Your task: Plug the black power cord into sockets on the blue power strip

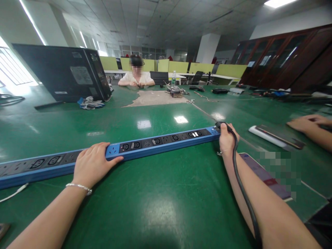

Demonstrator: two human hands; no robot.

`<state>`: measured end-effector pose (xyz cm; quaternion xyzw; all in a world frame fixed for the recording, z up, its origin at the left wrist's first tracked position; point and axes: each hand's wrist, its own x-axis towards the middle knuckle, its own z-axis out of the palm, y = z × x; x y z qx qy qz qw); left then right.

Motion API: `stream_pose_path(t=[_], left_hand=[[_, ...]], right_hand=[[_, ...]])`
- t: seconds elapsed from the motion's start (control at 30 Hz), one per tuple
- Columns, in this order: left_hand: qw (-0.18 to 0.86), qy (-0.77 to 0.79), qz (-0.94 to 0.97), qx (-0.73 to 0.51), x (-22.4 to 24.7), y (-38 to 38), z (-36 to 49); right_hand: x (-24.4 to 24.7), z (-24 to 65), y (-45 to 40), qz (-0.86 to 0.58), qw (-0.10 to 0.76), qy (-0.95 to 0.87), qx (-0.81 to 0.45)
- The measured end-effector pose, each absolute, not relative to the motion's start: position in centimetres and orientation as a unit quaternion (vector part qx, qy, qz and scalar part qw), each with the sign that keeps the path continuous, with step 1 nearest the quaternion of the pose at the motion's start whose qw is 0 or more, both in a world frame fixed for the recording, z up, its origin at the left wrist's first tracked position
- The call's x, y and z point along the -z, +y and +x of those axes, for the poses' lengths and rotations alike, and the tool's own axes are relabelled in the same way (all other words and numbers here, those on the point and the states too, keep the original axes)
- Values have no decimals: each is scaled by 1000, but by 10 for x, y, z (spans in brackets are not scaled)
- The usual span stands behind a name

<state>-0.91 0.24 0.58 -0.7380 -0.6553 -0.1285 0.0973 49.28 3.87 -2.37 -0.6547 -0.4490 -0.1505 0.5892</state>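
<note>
A long blue power strip (166,140) with black sockets lies slantwise across the green table, its left end running out of view. My left hand (94,159) is wrapped over its middle, fingers across the top and thumb along the near side. At the strip's right end, my right hand (228,136) grips a black plug (222,125). A thick black cable (240,180) runs from that plug down over my right forearm. The plug touches or nearly touches the strip's end; the fingers hide exactly how they meet.
A black computer case (77,74) and gloves (90,103) are at the back left. Another person (136,77) sits opposite. On the right lie a white bar-shaped object (272,136), a flat tablet-like object (259,169) and another person's hands (308,122). A white cable (15,192) is near left.
</note>
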Motion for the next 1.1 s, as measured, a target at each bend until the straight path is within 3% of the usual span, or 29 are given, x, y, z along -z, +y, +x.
stream_pose_path(t=[0.43, 0.8, 1.1], left_hand=[[98, -652, -740, 133, -7, 0, -8], [103, -654, -738, 129, -6, 1, -8], [92, -647, -742, 148, -6, 1, -8]], right_hand=[[18, 470, 38, -679, 548, -475, 115], [22, 467, 44, -676, 481, -533, 168], [18, 458, 37, -688, 505, -509, 113]])
